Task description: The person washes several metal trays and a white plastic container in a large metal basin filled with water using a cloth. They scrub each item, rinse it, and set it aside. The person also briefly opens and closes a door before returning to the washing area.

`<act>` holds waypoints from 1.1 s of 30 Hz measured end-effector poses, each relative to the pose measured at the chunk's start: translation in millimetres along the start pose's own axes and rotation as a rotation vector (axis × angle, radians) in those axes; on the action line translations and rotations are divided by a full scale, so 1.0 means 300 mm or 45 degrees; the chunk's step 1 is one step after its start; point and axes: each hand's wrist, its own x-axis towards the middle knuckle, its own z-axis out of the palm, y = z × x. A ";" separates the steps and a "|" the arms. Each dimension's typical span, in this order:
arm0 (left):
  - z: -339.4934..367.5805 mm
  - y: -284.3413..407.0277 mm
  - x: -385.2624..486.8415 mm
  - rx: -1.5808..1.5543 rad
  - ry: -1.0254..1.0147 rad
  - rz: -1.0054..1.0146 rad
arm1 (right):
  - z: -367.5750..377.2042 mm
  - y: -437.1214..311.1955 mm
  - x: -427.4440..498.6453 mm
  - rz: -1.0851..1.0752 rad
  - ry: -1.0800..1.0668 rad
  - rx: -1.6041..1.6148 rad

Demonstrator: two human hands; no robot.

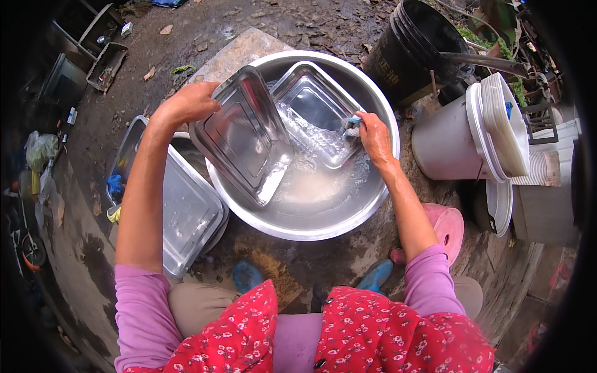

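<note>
A large round metal basin (301, 235) with water in it stands on the ground before me. My left hand (189, 102) grips the rim of a rectangular metal tray (238, 140), tilted up over the basin's left side. A second rectangular metal tray (310, 109) lies in the basin, partly in the water. At its right edge my right hand (373, 137) holds a light-blue and white cloth (352, 126), mostly hidden by the fingers.
Another metal tray (191, 214) rests beside the basin at left, partly behind my left arm. A black bucket (396, 56), a white bucket (447, 135) and a pink roll-shaped object (450, 231) stand at right. A stone slab (242, 49) lies beyond the basin.
</note>
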 end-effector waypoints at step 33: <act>0.658 -0.050 0.190 -1.544 -0.156 -0.655 | 0.215 -0.244 -0.264 0.106 -1.090 -0.315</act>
